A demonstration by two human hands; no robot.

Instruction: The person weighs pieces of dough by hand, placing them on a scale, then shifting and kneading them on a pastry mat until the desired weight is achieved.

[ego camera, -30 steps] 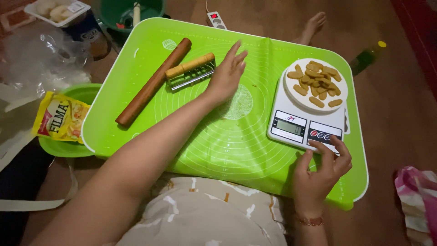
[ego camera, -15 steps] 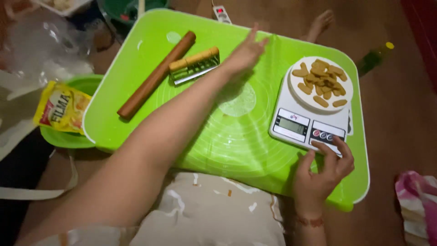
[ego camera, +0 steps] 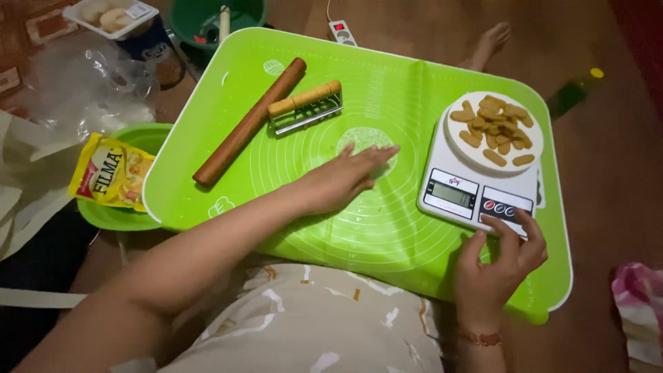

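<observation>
Head view, looking down on a bright green baking mat [ego camera: 207,173] that carries the things in use. The left hand [ego camera: 342,181] lies palm down near the mat's middle, its fingers [ego camera: 376,155] held together and stretched flat toward 2 o'clock, clamped on nothing; their tips rest at the edge of a pale round patch [ego camera: 359,136] on the mat, and it cannot be told whether that patch is dough or only a mark. The right hand [ego camera: 496,266] sits at the mat's 5 o'clock edge, fingers spread apart and curled upward, with the fingertips [ego camera: 498,224] touching the button panel on the near edge of a white kitchen scale [ego camera: 449,169]. The scale stands at 3 o'clock on the mat; its round platform holds a heap of small, light brown dough pieces [ego camera: 496,128], and its small screen [ego camera: 450,195] faces the person, the reading too small to make out. At 11 o'clock from the left hand lies a brown wooden rolling pin [ego camera: 250,123], set diagonally, and just beside it, apart from both hands, a wooden-handled metal cutter [ego camera: 305,107]. Off the mat at 9 o'clock, a yellow pouch [ego camera: 110,173] rests on a green bowl [ego camera: 117,215]. A white power strip [ego camera: 342,31] lies on the floor at 12 o'clock.
</observation>
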